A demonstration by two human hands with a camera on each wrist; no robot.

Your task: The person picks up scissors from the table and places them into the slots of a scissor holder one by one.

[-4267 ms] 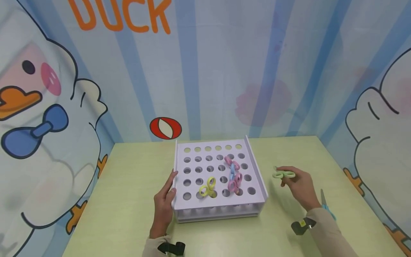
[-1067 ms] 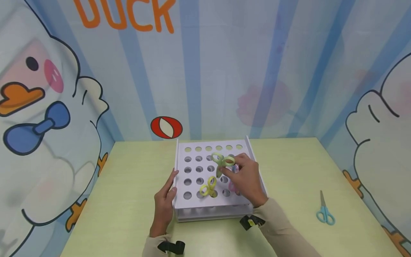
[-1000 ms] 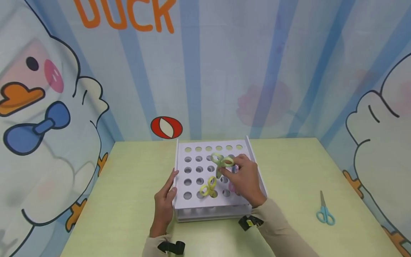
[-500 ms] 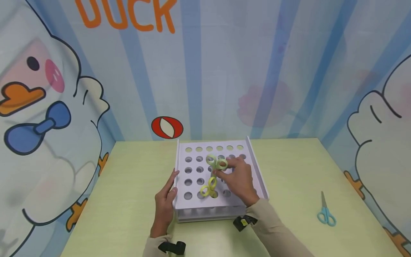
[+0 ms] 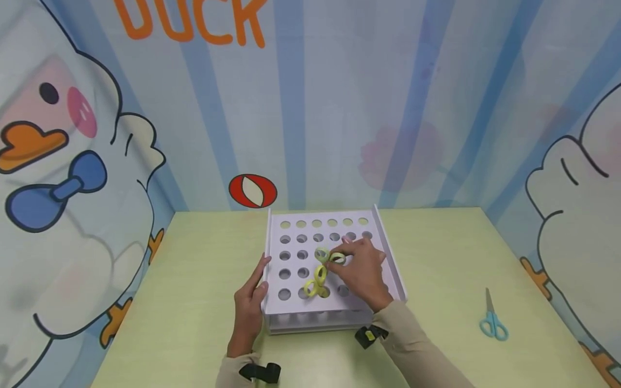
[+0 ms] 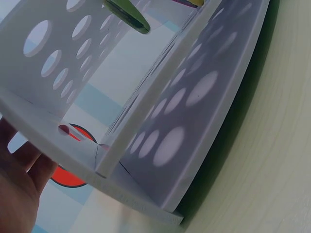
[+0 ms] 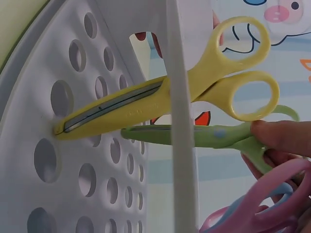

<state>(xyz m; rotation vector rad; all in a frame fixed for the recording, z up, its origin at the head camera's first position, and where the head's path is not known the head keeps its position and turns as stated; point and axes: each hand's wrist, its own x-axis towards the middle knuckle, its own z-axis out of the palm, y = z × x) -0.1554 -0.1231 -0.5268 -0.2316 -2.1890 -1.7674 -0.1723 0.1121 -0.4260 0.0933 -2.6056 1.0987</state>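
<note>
My right hand (image 5: 361, 267) pinches the light green scissors (image 7: 209, 138) by the handle. They point down, their covered blades through a hole of the white rack (image 5: 286, 304) and the tip near its lower panel. The yellow scissors (image 7: 116, 111) stand tilted beside them, their tip at a lower hole. Pink scissors (image 7: 265, 187) and blue scissors (image 7: 284, 189) show below my fingers in the right wrist view; in the head view my right hand mostly covers them. My left hand (image 5: 247, 310) rests its fingers against the rack's left side wall.
Light blue scissors (image 5: 491, 315) with bare metal blades lie on the pale table (image 5: 446, 253) at the right. Rows of round holes fill the rack's top. A printed curtain (image 5: 330, 108) hangs behind the table.
My right hand has carried the green scissors from the rack's right side to over its middle. Over the last second they have sunk into the rack beside the yellow ones. The left hand stays put.
</note>
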